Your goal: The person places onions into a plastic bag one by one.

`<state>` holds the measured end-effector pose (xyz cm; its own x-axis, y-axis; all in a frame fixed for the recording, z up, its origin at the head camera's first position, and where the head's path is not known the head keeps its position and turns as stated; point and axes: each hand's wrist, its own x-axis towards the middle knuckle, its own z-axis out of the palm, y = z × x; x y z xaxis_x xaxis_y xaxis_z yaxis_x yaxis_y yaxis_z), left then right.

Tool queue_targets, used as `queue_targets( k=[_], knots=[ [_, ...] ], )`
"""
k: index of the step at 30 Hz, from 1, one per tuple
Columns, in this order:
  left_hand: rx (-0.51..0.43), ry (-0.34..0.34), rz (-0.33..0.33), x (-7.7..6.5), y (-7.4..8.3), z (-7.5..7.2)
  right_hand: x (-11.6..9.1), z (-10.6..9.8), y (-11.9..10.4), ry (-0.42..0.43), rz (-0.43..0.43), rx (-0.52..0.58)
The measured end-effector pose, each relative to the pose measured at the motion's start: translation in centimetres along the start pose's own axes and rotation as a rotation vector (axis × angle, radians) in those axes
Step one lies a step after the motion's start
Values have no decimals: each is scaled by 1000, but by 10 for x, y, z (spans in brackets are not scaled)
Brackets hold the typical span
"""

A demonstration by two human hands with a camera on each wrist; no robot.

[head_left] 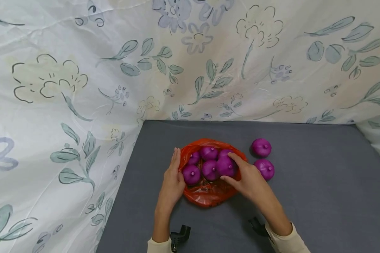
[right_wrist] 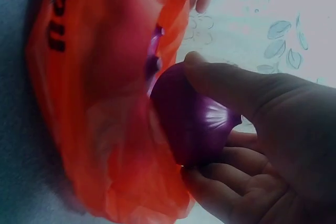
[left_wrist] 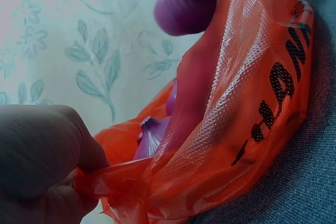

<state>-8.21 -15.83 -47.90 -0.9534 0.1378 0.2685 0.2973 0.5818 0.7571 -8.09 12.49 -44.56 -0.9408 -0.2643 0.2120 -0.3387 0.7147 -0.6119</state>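
A red plastic bag [head_left: 206,198] with black lettering sits on the grey table, its mouth spread wide around several purple onions [head_left: 191,174]. My left hand [head_left: 173,179] pinches the bag's left rim; in the left wrist view the thumb and fingers [left_wrist: 86,148] grip the folded red film. With my right hand [head_left: 248,175] I hold an onion [head_left: 225,166] at the bag's right side, over the opening. The right wrist view shows this onion [right_wrist: 194,116] between thumb and curled fingers, close against the bag's edge.
Two loose onions, one farther back [head_left: 261,147] and one nearer [head_left: 264,169], lie on the table [head_left: 329,189] right of the bag. A floral cloth [head_left: 209,88] hangs behind and along the left side. Black wrist mounts [head_left: 181,234] are strapped near both sleeves.
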Motion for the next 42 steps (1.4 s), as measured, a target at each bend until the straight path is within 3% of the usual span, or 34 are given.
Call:
queue_targets(
  k=[8,18,42],
  knots=[
    [-26,-19,-9,0,2,-1,-10,5,10,38,56,-40],
    [-30,-21,-14,-1,-1,-1,-16,15,18,60,60,-60],
    [-31,-15,-27,-2,0,0,-10,31,26,80,82,-106]
  ],
)
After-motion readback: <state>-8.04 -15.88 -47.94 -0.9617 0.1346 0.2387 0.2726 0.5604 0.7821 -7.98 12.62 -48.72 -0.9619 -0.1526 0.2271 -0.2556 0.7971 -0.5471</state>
